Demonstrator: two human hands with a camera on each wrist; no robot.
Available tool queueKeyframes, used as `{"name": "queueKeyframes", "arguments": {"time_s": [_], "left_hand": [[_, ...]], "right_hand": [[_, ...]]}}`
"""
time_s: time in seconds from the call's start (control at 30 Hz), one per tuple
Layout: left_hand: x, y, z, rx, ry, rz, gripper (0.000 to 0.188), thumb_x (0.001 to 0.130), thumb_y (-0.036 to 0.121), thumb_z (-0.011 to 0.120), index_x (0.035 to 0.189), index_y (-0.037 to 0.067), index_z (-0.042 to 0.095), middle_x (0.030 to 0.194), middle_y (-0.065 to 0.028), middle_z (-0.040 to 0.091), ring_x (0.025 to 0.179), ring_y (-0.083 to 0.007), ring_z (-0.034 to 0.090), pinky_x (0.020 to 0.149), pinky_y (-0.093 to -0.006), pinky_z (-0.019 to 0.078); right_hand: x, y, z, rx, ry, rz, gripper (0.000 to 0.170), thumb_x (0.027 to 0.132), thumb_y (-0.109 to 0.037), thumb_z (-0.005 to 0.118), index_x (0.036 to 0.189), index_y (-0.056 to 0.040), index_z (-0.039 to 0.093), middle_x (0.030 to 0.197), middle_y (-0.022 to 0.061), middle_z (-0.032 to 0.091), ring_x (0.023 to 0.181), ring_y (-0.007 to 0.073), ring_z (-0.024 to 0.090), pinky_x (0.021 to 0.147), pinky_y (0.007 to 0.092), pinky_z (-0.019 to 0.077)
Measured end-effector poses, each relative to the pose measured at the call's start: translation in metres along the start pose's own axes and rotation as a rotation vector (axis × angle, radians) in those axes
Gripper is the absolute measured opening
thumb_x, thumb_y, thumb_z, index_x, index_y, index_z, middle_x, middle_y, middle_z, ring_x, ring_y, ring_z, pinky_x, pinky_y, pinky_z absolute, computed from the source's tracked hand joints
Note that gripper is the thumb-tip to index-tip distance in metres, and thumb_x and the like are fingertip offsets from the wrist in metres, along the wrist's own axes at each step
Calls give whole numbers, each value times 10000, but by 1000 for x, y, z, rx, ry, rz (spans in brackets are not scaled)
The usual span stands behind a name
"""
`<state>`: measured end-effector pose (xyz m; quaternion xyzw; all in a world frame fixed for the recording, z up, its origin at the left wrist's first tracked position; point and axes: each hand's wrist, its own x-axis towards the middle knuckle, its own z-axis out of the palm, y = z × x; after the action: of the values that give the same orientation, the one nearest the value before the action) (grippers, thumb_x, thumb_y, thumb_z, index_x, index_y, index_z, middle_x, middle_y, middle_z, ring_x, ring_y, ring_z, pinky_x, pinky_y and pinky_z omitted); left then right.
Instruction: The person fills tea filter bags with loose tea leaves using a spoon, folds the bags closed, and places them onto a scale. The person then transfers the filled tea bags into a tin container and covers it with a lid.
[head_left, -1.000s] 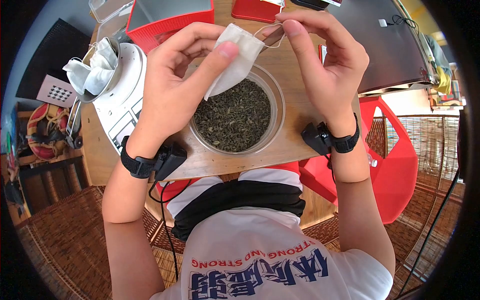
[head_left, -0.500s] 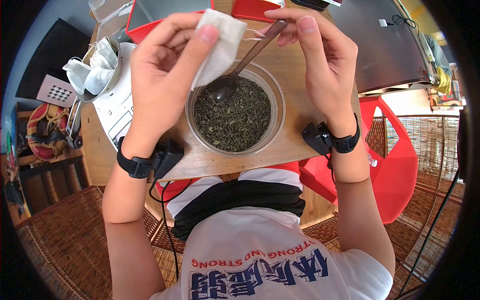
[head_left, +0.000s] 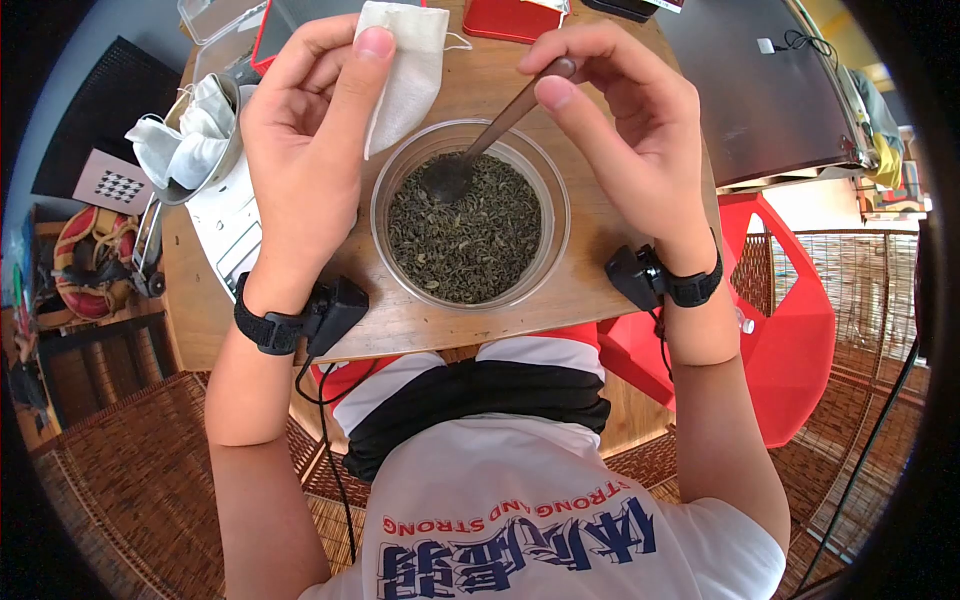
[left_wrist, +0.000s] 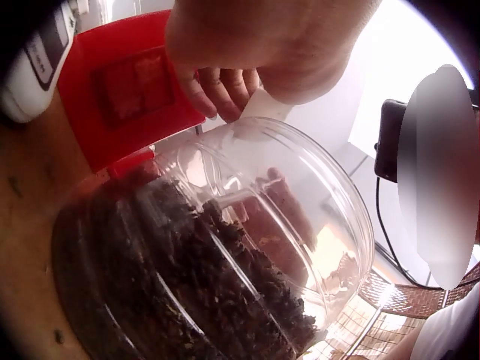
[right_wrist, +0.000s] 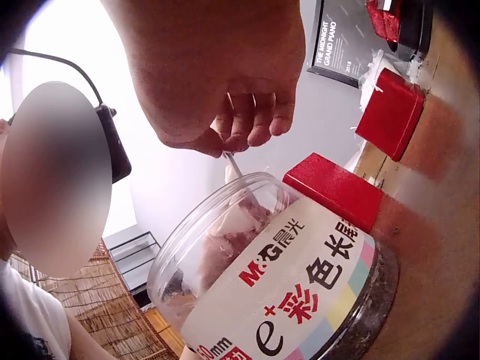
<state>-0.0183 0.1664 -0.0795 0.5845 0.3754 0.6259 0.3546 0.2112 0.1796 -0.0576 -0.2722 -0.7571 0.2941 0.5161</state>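
Head view, pouch [head_left: 414,78] in left hand [head_left: 312,150]; spoon [head_left: 508,114] at right hand [head_left: 638,145]

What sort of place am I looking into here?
Probably a room at home, used as a workspace: a wooden table bears a tub of dried leaves, with a red chair and woven matting nearby.

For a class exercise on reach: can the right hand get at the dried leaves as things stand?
Probably yes: the tub is open-topped, the right hand holds the spoon, whose scoop end shows over the leaves; nothing visible blocks it.
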Motion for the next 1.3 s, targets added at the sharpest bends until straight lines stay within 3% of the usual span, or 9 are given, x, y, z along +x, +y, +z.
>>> {"name": "queueKeyframes", "arguments": {"time_s": [0.27,0.33,0.43,0.6,0.63,0.8,0.9,1.13,1.3], "left_hand": [[-1,3,4,-76,-51,-19,244,1063,225,618,1176,17,677,1020,4,716,895,-25,629,787,-195,484],[-2,3,3,-113,-92,-56,238,1028,158,674,1178,-27,667,1053,-67,743,933,-59,653,825,-213,511],[-3,3,5,-114,-99,-64,230,1023,143,679,1176,-28,667,1050,-65,744,931,-60,655,825,-214,512],[-4,3,6,-115,-104,-56,225,1022,136,679,1173,-30,668,1052,-70,745,932,-60,654,826,-213,511],[-4,4,5,-127,-103,-60,224,1022,135,678,1172,-32,667,1052,-72,745,932,-60,654,824,-213,511],[-3,12,3,-162,-103,-74,219,1020,122,678,1171,-35,662,1058,-79,745,932,-68,663,818,-217,525],[-7,12,9,-184,-115,-86,210,1010,101,685,1168,-36,660,1060,-81,745,933,-74,670,816,-219,533],[-12,11,14,-168,-181,-130,191,955,57,727,1123,-23,681,1020,-40,737,915,-76,668,863,-235,512],[-11,6,10,8,-335,67,296,926,-4,721,1205,-30,628,1123,-82,717,1043,-123,664,953,-274,505]], "right_hand": [[-1,-8,-3,-25,-145,44,114,983,-77,627,976,-10,720,894,49,733,779,122,634,734,263,501],[-1,-10,-5,-28,-168,14,122,988,-75,613,972,-11,717,889,53,729,776,134,639,734,267,502],[0,-12,-7,-33,-217,8,144,1002,-77,596,960,-7,714,879,66,720,788,153,651,741,275,509],[-4,-13,-9,68,-5,-101,215,1062,-115,538,990,29,681,868,59,687,754,107,590,709,238,477],[-4,-12,-7,-34,22,-147,341,1109,-256,441,973,10,605,855,64,595,693,90,442,613,231,344],[-4,-17,-12,-47,-17,-204,364,1110,-296,442,939,-5,577,791,47,548,683,135,438,606,270,343],[-8,-26,-10,1,-88,-289,373,1094,-343,490,874,-50,562,734,38,561,647,171,451,609,333,384],[-21,-45,2,-58,-227,-372,392,1000,-410,668,797,-75,684,666,-5,625,623,195,541,564,341,422],[-20,-44,5,-155,-304,-471,310,924,-357,751,806,-74,701,660,-1,635,627,193,574,561,326,442]]}}
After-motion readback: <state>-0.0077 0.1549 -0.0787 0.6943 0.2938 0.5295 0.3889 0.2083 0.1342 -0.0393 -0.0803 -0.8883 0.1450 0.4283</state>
